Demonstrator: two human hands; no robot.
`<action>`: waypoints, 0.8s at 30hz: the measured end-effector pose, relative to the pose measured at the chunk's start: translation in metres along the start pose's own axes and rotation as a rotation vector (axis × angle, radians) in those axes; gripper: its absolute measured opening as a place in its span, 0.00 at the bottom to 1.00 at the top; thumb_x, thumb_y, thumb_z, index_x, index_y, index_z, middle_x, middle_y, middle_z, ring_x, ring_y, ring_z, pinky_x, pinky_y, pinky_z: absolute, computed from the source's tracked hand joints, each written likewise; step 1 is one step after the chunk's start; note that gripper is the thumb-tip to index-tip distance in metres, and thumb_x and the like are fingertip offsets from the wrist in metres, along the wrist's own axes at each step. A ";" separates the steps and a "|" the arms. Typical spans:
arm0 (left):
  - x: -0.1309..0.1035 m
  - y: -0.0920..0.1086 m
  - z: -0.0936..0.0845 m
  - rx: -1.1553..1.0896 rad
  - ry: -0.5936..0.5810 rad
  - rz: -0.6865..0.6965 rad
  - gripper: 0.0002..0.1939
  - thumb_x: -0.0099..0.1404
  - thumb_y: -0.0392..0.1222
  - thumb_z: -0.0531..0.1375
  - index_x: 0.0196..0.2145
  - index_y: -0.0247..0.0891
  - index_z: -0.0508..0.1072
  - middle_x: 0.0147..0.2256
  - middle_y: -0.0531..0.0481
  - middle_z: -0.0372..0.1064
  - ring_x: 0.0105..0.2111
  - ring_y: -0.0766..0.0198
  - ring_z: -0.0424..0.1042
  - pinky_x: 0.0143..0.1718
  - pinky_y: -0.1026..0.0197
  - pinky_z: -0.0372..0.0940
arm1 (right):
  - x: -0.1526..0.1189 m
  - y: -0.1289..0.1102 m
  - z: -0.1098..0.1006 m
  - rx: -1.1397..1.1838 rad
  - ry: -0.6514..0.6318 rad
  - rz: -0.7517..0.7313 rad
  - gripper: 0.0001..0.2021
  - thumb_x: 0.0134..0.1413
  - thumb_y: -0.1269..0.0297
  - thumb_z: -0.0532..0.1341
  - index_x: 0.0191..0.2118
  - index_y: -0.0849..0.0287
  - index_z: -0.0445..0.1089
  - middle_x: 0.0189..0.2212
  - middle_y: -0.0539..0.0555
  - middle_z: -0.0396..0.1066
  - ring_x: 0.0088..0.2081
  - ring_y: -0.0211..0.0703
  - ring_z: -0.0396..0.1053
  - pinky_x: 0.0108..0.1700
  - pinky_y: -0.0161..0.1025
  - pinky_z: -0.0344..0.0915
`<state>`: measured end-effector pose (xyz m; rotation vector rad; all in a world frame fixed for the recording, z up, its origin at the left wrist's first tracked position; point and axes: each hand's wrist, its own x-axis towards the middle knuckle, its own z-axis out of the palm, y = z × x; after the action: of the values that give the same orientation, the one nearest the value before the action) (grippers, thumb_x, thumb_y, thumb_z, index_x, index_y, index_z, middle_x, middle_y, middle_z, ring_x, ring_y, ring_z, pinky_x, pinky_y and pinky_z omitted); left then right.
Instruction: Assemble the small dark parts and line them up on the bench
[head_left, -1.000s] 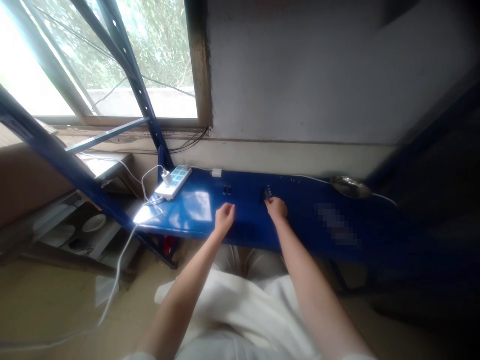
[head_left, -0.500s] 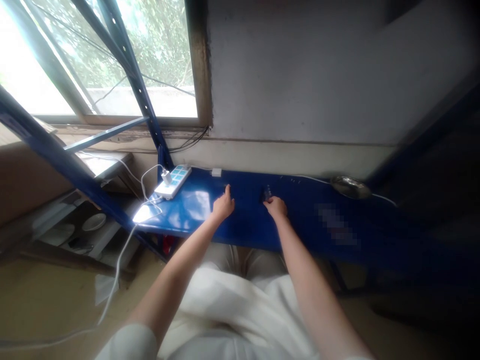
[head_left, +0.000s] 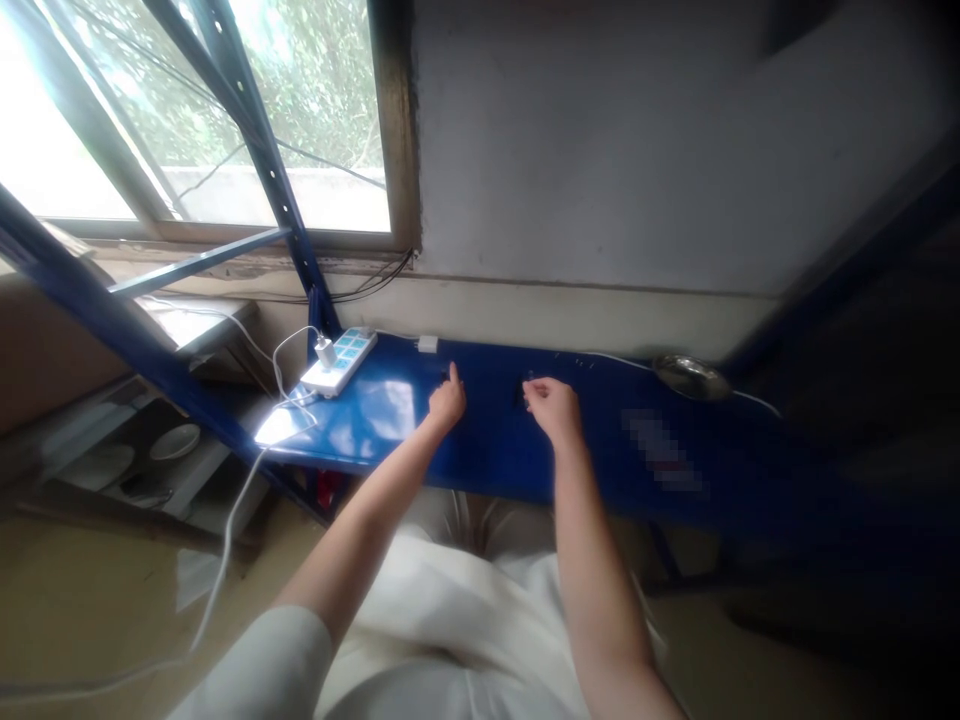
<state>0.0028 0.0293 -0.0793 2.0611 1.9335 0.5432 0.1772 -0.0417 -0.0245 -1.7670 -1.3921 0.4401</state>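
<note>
My left hand is over the blue tabletop, its index finger pointing away from me and the other fingers curled in. A small dark thing shows beside that finger, too small to name. To the right, my right hand has thumb and fingertips pinched together. By those fingertips is a small dark item, and a bit of something clear shows just past them. Whatever the pinch holds is mostly hidden.
A white power strip with a plugged-in charger stands at the left end. A white adapter lies near the wall. At the back right is a shiny metal dish, with tiny bits left of it. Blue rack posts rise at left.
My right hand has turned and now covers most of the small clear piece that showed beyond its fingertips. My left hand has barely moved. The whole view has shifted slightly.
</note>
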 end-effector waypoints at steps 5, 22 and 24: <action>0.006 0.002 -0.001 -0.033 -0.015 -0.030 0.26 0.61 0.29 0.47 0.58 0.30 0.54 0.41 0.30 0.69 0.41 0.51 0.71 0.40 0.55 0.61 | -0.014 -0.024 0.003 0.152 -0.061 -0.101 0.12 0.49 0.58 0.56 0.32 0.61 0.71 0.28 0.56 0.74 0.27 0.40 0.71 0.30 0.35 0.66; -0.052 0.063 -0.078 -1.492 -0.070 0.090 0.17 0.54 0.48 0.63 0.35 0.31 0.70 0.26 0.50 0.69 0.16 0.77 0.60 0.17 0.71 0.54 | -0.024 -0.059 0.010 0.485 0.119 -0.090 0.25 0.52 0.40 0.47 0.19 0.57 0.56 0.13 0.45 0.58 0.16 0.33 0.57 0.23 0.32 0.57; -0.061 0.062 -0.082 -1.498 -0.084 0.109 0.18 0.53 0.48 0.63 0.35 0.31 0.70 0.26 0.49 0.69 0.16 0.76 0.61 0.16 0.71 0.54 | -0.025 -0.060 0.013 0.524 0.145 -0.133 0.24 0.52 0.41 0.48 0.18 0.57 0.55 0.12 0.45 0.56 0.17 0.32 0.56 0.23 0.32 0.56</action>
<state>0.0196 -0.0409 0.0157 1.0896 0.7401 1.3224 0.1225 -0.0568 0.0089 -1.2484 -1.1534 0.5363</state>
